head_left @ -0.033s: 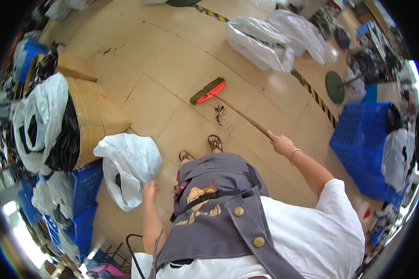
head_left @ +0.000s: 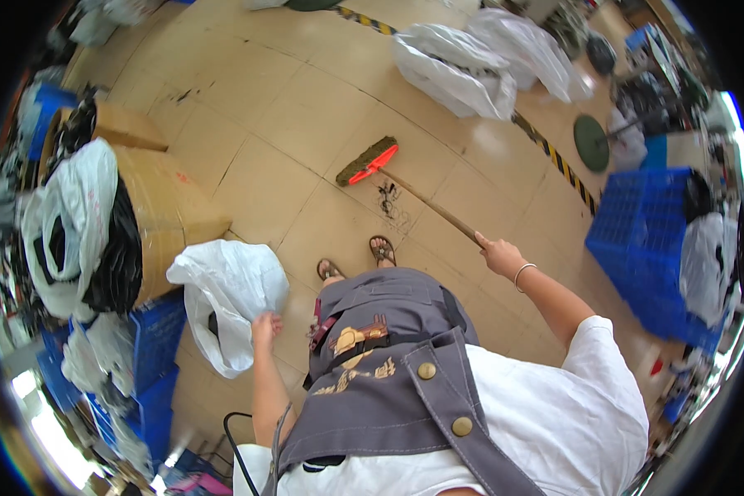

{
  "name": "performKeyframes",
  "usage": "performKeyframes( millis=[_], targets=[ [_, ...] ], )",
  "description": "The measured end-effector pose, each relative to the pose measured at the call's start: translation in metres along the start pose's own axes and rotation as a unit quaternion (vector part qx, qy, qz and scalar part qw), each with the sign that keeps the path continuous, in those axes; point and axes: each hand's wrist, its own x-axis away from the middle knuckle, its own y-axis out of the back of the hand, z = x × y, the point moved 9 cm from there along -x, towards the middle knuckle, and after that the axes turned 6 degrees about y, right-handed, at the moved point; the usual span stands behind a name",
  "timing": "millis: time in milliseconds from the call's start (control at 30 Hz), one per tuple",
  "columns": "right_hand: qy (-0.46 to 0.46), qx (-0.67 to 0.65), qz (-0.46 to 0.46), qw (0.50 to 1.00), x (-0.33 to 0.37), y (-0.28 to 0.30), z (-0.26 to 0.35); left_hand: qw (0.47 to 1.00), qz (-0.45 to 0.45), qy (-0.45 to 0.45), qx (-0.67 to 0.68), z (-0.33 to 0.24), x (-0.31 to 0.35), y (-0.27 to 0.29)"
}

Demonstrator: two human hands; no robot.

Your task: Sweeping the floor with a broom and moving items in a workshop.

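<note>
My right hand (head_left: 501, 255) is closed round the upper end of a broom's wooden handle. The push broom (head_left: 372, 162) has a red head with brownish-green bristles, resting on the floor ahead of my feet. Just nearer than the head lies a small tangle of black scraps (head_left: 388, 197). My left hand (head_left: 266, 327) hangs low with its fingers curled. It overlaps the right edge of a white plastic bag (head_left: 233, 285); whether it grips the bag, I cannot tell. The bag's mouth gapes toward the lower left, with something dark inside.
At left stands a cardboard box (head_left: 169, 194) with a white bag and black material at its opening, near blue crates (head_left: 159, 335). White sacks (head_left: 450, 70) lie far right by black-and-yellow floor tape (head_left: 554, 157). A round green base (head_left: 591, 142) and a blue crate (head_left: 641, 227) are at right.
My left hand has risen slightly against the white bag. The view has shifted a little; the broom and my right hand look nearly the same.
</note>
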Motion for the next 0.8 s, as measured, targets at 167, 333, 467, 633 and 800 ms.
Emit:
performKeyframes(
  millis=[167,333,467,633,800],
  targets=[
    [-0.041,-0.016,0.019,0.999,0.061,-0.041,-0.002,0.992,0.063,-0.048,-0.100,-0.110,-0.050,-0.052],
    [-0.104,-0.019,0.024,0.994,0.115,-0.077,-0.021,0.946,0.166,-0.020,-0.277,-0.127,-0.090,-0.089],
    [-0.181,0.035,0.084,0.979,0.173,-0.093,-0.048,0.902,0.169,-0.001,-0.398,-0.139,-0.103,-0.087],
    [-0.245,0.040,0.121,0.961,0.233,-0.125,-0.078,0.899,0.188,0.028,-0.394,-0.155,-0.114,-0.084],
    [-0.263,0.045,0.139,0.954,0.282,-0.173,-0.136,0.912,0.161,-0.020,-0.376,-0.163,-0.092,-0.127]
  ],
)
